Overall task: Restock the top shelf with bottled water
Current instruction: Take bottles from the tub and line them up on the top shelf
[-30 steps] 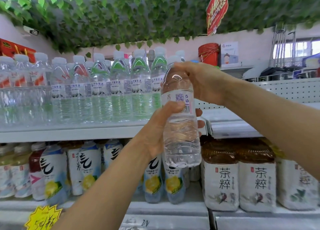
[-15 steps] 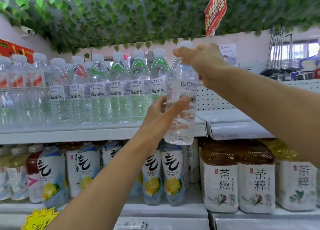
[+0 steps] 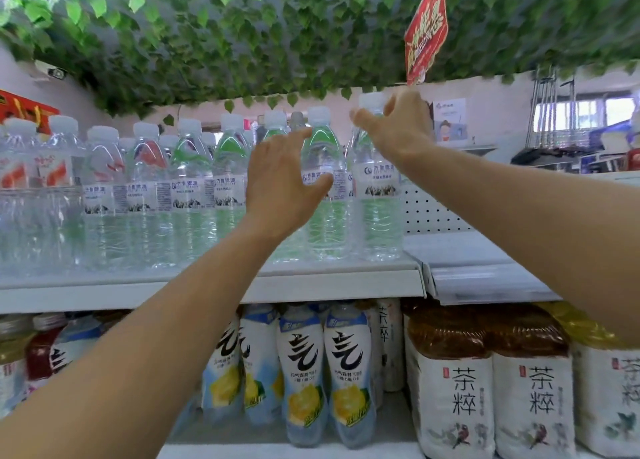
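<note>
Clear plastic water bottle (image 3: 375, 195), blue-and-white label in Chinese script, stands at the right end of the top shelf (image 3: 332, 282), closing a front row of about ten. Right hand (image 3: 398, 126) curls loosely around its cap, contact unclear. Left hand (image 3: 280, 178) is spread open before the neighbouring bottle (image 3: 323, 188). Below the shelf, two tea packs (image 3: 495, 389) read 茶粹.

I have one view only, from the head camera. It faces the shelving straight on and close, level with the top shelf (image 3: 311, 282), wide enough to catch the leafy ceiling (image 3: 277, 36) above and the lower shelf's drinks (image 3: 346, 372). Both forearms reach in from the bottom corners.
</note>
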Available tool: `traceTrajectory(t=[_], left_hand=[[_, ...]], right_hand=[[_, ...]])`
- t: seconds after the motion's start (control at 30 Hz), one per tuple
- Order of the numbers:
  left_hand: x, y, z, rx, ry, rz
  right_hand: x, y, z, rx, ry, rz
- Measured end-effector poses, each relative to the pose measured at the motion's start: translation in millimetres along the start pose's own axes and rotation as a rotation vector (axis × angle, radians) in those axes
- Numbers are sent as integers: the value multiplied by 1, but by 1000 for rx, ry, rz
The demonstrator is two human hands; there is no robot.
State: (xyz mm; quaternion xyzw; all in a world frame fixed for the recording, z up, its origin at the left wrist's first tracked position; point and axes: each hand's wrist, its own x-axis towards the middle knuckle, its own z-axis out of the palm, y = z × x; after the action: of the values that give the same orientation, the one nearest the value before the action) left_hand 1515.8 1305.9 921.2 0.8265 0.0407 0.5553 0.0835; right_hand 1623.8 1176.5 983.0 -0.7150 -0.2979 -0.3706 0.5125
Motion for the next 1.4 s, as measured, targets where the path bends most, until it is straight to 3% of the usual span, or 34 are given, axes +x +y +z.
traceTrajectory(t=[0.23, 0.4, 0.83, 1.17, 1.4], left_hand=[[29, -4, 6, 276, -177, 73], [30, -7, 10, 285, -206, 100], [28, -3, 10, 250, -198, 70], [18, 3, 11, 243, -210, 40], [-70, 38, 7, 29, -109, 14]], right_hand=[[-26, 18, -9, 123, -276, 75], [-70, 51, -13, 71, -461, 172], [-82, 45, 2, -47, -378, 125], [-91, 42, -7, -83, -447, 143], [-137, 57, -52, -314, -314, -137]])
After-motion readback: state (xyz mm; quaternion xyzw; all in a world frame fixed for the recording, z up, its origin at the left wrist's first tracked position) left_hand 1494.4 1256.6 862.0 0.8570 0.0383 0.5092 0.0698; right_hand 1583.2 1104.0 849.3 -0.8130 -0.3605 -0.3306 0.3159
